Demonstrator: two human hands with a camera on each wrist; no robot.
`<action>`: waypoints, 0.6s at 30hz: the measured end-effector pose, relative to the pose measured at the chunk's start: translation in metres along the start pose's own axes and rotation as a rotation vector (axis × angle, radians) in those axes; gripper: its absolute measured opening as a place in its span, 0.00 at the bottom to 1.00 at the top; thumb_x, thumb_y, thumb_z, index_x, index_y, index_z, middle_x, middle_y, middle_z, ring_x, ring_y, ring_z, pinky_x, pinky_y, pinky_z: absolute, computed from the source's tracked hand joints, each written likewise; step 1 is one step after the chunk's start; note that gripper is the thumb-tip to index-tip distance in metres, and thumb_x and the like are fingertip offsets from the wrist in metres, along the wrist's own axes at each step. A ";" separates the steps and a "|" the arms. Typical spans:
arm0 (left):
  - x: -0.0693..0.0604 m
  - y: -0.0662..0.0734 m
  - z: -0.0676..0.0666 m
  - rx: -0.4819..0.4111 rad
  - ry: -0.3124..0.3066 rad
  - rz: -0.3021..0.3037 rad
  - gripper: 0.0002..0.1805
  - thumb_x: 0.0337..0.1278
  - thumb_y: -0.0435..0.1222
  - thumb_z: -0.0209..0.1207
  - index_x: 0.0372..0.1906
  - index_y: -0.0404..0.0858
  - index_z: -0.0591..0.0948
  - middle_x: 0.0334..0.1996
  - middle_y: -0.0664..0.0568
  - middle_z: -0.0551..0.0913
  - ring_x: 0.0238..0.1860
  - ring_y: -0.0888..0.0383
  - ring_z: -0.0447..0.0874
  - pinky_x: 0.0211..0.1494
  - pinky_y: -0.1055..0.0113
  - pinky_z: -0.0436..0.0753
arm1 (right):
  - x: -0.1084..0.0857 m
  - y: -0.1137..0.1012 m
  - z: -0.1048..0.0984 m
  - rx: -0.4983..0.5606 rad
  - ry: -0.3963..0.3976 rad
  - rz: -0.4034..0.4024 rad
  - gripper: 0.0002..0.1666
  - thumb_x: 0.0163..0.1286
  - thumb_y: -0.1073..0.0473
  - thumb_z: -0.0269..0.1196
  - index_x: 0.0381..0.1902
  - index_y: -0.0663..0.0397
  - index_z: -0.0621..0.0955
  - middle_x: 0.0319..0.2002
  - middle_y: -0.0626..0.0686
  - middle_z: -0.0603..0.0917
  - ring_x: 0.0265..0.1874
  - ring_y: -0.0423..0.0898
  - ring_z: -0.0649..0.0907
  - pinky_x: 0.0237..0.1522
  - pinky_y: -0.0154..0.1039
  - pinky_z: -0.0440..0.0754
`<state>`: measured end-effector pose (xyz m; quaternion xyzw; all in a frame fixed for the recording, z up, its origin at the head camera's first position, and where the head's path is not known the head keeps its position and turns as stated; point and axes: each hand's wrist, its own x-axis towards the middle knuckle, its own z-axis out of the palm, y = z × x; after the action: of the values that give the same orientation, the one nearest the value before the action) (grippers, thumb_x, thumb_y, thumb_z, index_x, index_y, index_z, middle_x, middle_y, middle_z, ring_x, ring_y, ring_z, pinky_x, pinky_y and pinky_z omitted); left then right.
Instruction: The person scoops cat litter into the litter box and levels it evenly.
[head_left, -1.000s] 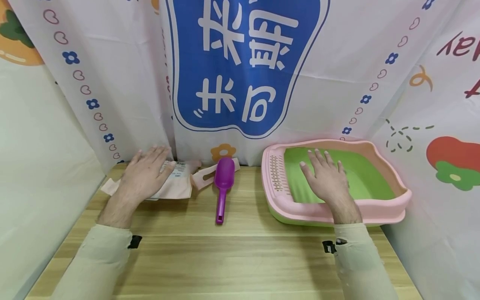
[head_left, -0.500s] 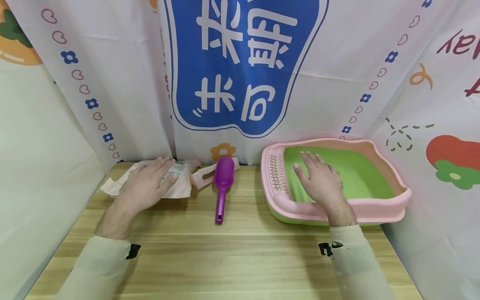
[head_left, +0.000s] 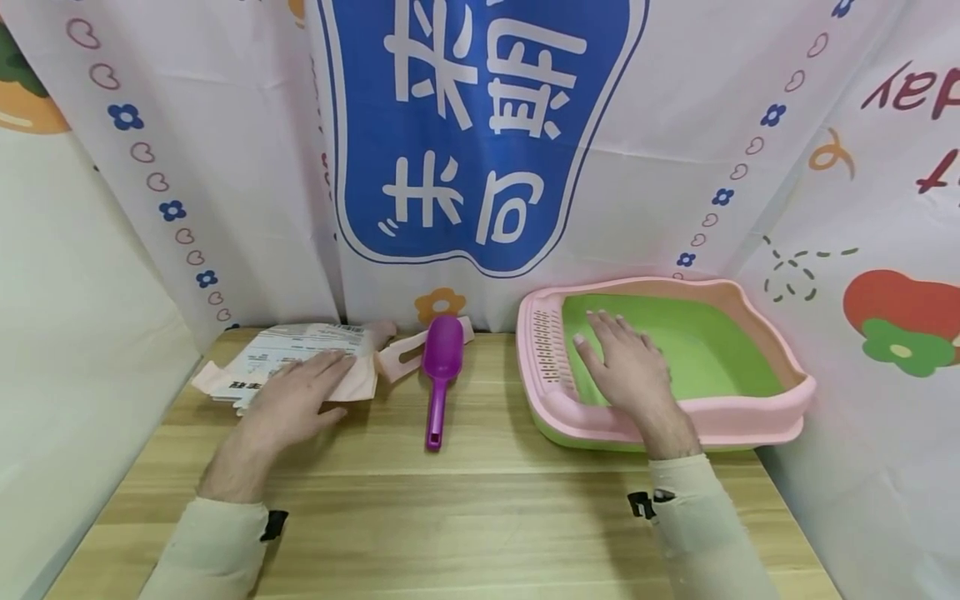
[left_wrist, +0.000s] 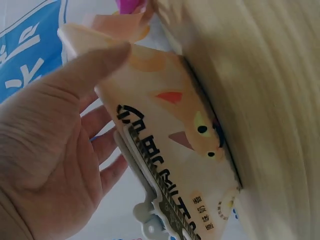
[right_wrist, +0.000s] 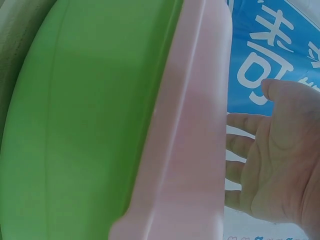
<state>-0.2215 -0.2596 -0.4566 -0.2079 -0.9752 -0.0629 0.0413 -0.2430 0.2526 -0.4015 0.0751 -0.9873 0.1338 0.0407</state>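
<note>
My left hand (head_left: pixel 292 407) hovers at the near edge of a pale printed bag (head_left: pixel 296 342), fingers extended and thumb apart. In the left wrist view, a cat face and dark lettering mark the bag's side, and a pale grey clip-like piece (left_wrist: pixel 172 215) runs along it. The fingertips are partly hidden behind the bag there, so contact is unclear. Over the near rim of a pink and green litter box (head_left: pixel 750 421) is my right hand (head_left: pixel 630 362), fingers straight, holding nothing. The right wrist view shows those fingers partly behind the pink rim (right_wrist: pixel 195 130).
A purple scoop (head_left: pixel 442 350) lies between bag and box, its handle pointing toward me. Under its head is a pale pink slotted strip (head_left: pixel 397 357). The wooden table (head_left: pixel 465 533) meets a printed curtain (head_left: pixel 622 200) at the back.
My left hand has drawn back toward me, uncovering more of the bag. The right hand has shifted slightly left and nearer over the litter box. The scoop stays put.
</note>
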 end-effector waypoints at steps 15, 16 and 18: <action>-0.016 -0.035 -0.009 0.030 0.096 -0.010 0.46 0.56 0.19 0.77 0.83 0.34 0.79 0.78 0.29 0.84 0.73 0.22 0.86 0.74 0.24 0.86 | -0.002 -0.008 0.006 -0.005 0.020 -0.024 0.44 0.98 0.33 0.41 0.97 0.51 0.60 0.96 0.63 0.60 0.96 0.69 0.60 0.95 0.78 0.54; -0.017 -0.037 -0.010 0.028 0.096 -0.016 0.44 0.56 0.20 0.78 0.81 0.34 0.80 0.76 0.29 0.85 0.71 0.23 0.87 0.71 0.24 0.88 | -0.002 -0.009 0.007 -0.005 0.020 -0.025 0.44 0.98 0.34 0.41 0.97 0.51 0.60 0.96 0.63 0.60 0.96 0.69 0.60 0.95 0.78 0.54; -0.016 -0.040 -0.014 0.024 0.088 -0.036 0.38 0.58 0.23 0.79 0.76 0.33 0.83 0.70 0.31 0.89 0.66 0.26 0.90 0.65 0.25 0.91 | -0.001 -0.010 0.009 -0.006 0.019 -0.031 0.43 0.98 0.35 0.42 0.97 0.51 0.59 0.96 0.62 0.61 0.96 0.68 0.60 0.96 0.77 0.54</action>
<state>-0.2222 -0.3044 -0.4485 -0.1869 -0.9768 -0.0610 0.0853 -0.2410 0.2407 -0.4074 0.0889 -0.9860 0.1307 0.0525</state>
